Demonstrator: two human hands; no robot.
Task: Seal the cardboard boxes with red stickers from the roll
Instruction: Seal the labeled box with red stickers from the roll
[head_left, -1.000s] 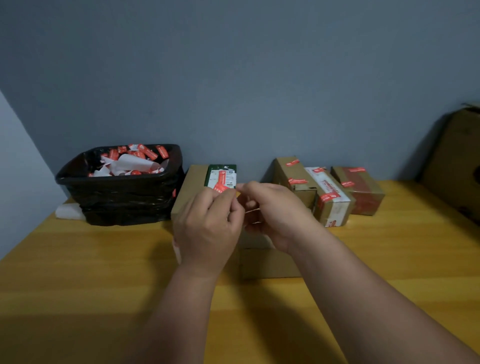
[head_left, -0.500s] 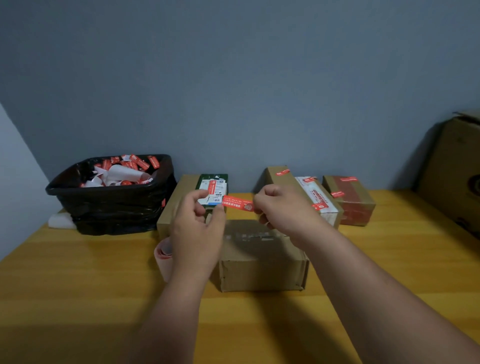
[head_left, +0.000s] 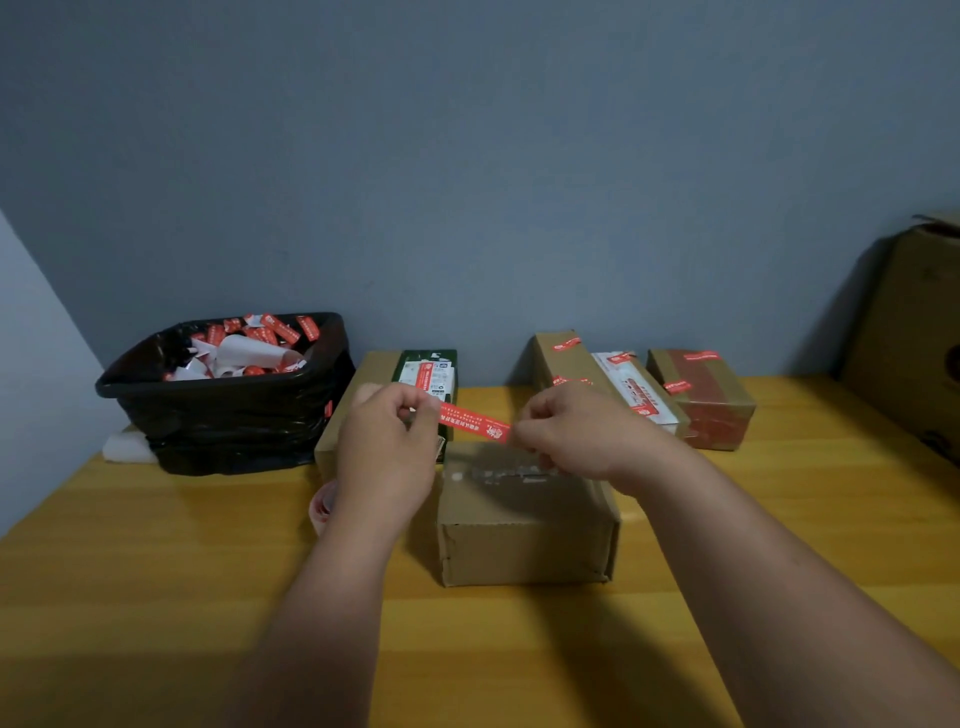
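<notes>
The left hand (head_left: 387, 447) pinches the left end of a red sticker (head_left: 474, 422) and the right hand (head_left: 574, 434) pinches its right end, so the strip stretches between them above the far edge of a plain box (head_left: 527, 525) on the table (head_left: 130, 597); the roll (head_left: 321, 506) peeks out just left of the left wrist; a black bin (head_left: 228, 410) of red scraps sits far left; stickered boxes (head_left: 649, 395) stand far right, by the wall
</notes>
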